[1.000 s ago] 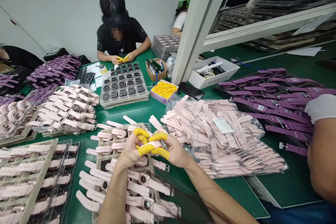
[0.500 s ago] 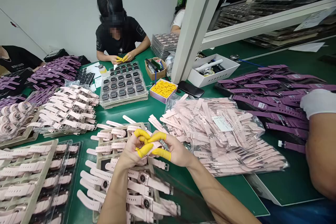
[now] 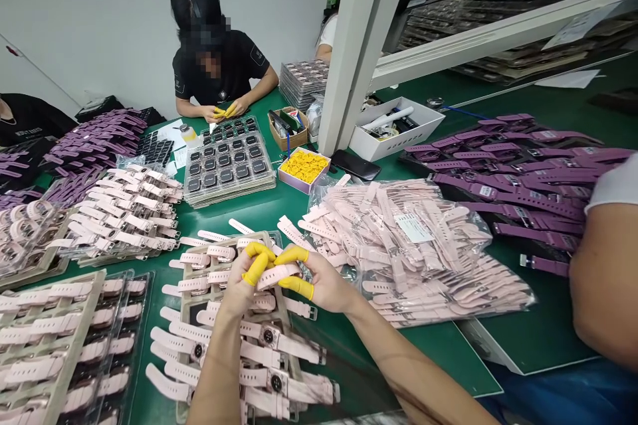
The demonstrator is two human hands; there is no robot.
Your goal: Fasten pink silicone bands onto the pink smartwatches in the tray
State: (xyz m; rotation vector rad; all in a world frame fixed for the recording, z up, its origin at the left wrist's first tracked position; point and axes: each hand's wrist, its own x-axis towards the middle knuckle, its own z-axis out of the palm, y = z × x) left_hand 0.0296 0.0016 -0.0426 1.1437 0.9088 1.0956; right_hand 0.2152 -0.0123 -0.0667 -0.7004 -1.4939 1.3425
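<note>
Clamping pink strap (image 3: 277, 275) in right hand (image 3: 326, 282), with grip together on it, thumb below and index above. Holding left hand (image 3: 242, 282) close in at strap's other end, with thumb and index crooked; can't tell left grip, whether on strap or just beside it. Wearing yellow cots (image 3: 298, 287) on fingers and thumbs of both. Holding strap up over tray (image 3: 185, 315) of pink watches, toward near edge of worktop (image 3: 209, 218).

Right of hands: clear bag (image 3: 399, 239) of pink straps, with white label (image 3: 415, 228) on top and loose straps (image 3: 294, 231) at its left. Past bag, toward right edge: purple watches (image 3: 518, 176), near a co-worker's arm (image 3: 605, 272). At near-left corner: more trays (image 3: 86, 345) of pink watches. Behind those, toward left edge: pink stack (image 3: 127, 209), then purple pile (image 3: 97, 143).

Further back, toward far edge: tray stack (image 3: 229, 196) of dark square faces, with small box (image 3: 296, 182) of yellow bits just right of it. Then phone (image 3: 356, 165) lying flat, plus white box (image 3: 389, 149) behind it. At far edge: second co-worker (image 3: 219, 66) in black shirt, with yellow-tipped fingers together.
</note>
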